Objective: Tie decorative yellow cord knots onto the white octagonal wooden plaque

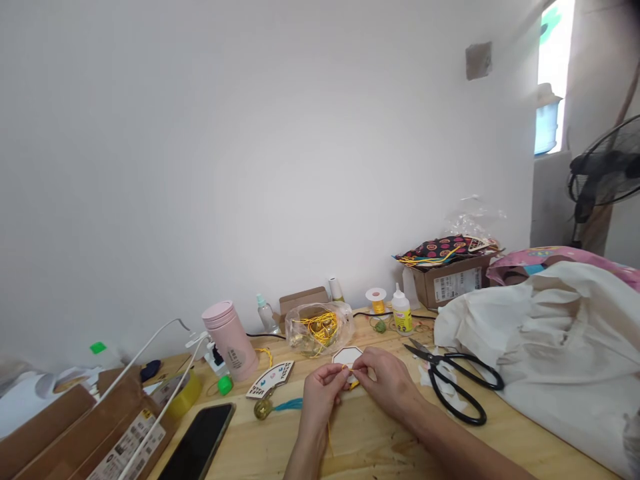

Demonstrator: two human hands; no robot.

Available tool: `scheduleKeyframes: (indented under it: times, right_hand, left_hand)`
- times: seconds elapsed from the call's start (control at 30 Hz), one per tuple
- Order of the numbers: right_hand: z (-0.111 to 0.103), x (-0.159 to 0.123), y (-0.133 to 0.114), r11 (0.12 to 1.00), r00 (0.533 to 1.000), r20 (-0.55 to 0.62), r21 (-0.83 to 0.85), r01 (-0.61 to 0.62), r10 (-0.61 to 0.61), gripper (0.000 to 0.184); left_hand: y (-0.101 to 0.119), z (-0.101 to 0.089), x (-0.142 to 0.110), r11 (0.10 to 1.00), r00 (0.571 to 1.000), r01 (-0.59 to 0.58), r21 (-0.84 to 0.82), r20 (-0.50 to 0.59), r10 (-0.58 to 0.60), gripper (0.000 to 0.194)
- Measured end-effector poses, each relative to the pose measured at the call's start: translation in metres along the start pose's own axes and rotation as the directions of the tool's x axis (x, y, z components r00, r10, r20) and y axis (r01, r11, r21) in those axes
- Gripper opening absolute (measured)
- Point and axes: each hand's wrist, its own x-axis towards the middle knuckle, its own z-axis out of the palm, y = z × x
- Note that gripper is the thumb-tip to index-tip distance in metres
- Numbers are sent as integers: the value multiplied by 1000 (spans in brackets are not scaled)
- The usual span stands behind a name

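Visible count:
2 hands (left point(321, 395), right point(387, 381)), 2 plaques (octagonal point(346, 355), fan-shaped point(271, 379)), 1 pair of scissors point(437, 360), 1 phone point(199, 443), 1 pink tumbler point(231, 340), 1 glue bottle point(401, 317), 1 cord spool point(378, 306), 1 tape roll point(189, 396).

Softly lit, greyish across the wall point(280, 153), blown out at the right-hand window point(564, 47); dark in the top-right corner, stretched toward the edges, slightly soft throughout.
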Motion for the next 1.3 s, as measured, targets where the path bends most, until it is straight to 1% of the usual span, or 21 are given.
scheduleKeyframes:
  times: [0.17,0.33,0.47,0.53,0.63,0.7,0.73,0.8,0.87,0.9,0.93,0.97,1.0,1.03,1.07,1.1,1.13,1.17,1.2,1.23,1.3]
  right_hand:
    - [0,0,1,1000,1000,-3,-14,-4,4,15]
    - [3,0,2,1000,1000,8,5,-8,8,18]
    - [5,0,2,995,999,36,95,-20,17,22]
    - [8,1,3,988,999,25,153,-28,24,20]
    - [11,5,5,950,995,-22,298,-90,101,13]
    - [8,7,4,861,983,7,481,-165,184,10]
    - [5,9,2,782,976,45,591,-199,215,10]
    - [-6,10,-1,567,967,106,793,-223,233,12]
    - [-20,12,-4,374,971,52,917,-140,235,18]
    - [-25,13,-5,310,971,30,945,-105,238,22]
    - [-29,14,-5,274,967,24,957,-95,254,27]
    - [-31,15,-5,274,961,34,955,-112,273,31]
    - [-31,15,-4,315,954,60,936,-155,293,34]
    - [-28,15,-3,401,949,71,895,-198,308,35]
    - [-24,15,-1,522,947,62,822,-227,314,36]
    - [-19,13,-1,665,955,42,709,-235,294,34]
    - [-13,11,0,801,970,-13,568,-192,242,31]
    - [-8,8,0,897,982,-46,416,-148,183,29]
    - [-3,5,0,953,991,-47,283,-109,127,27]
    - [0,2,0,979,995,-27,181,-94,101,25]
    - [2,-1,1,992,993,33,48,-113,112,17]
  left_hand:
    - [-1,-1,3,999,1000,-21,-45,-3,21,26]
    - [1,1,1,995,995,-51,-82,77,58,25]
    - [3,4,-4,994,986,-105,-38,128,109,28]
    - [3,5,-5,993,983,-114,-24,144,117,31]
    - [1,4,-4,994,983,-94,-46,154,100,33]
    - [0,2,-2,994,988,-87,-60,126,94,33]
    - [-1,2,-1,994,991,-89,-62,97,95,32]
    - [-1,0,1,994,995,-91,-66,25,93,33]
    - [-1,0,2,994,996,-85,-75,-25,84,33]
    - [-1,0,2,994,996,-82,-78,-32,80,34]
    - [-1,0,2,994,996,-81,-79,-32,79,34]
    - [-1,0,2,994,996,-82,-78,-28,80,33]
    - [-1,0,2,993,996,-83,-78,-22,81,33]
    - [-1,0,2,993,997,-83,-79,-16,82,32]
    - [0,0,2,993,997,-82,-80,-8,82,32]
    - [0,0,2,993,997,-82,-83,3,83,32]
    - [0,0,2,993,996,-84,-87,14,85,32]
    - [0,0,2,992,996,-86,-90,25,88,31]
    - [1,0,2,992,995,-89,-93,32,93,31]
    - [1,0,2,991,995,-93,-95,35,97,30]
    - [0,0,2,991,994,-99,-94,37,103,28]
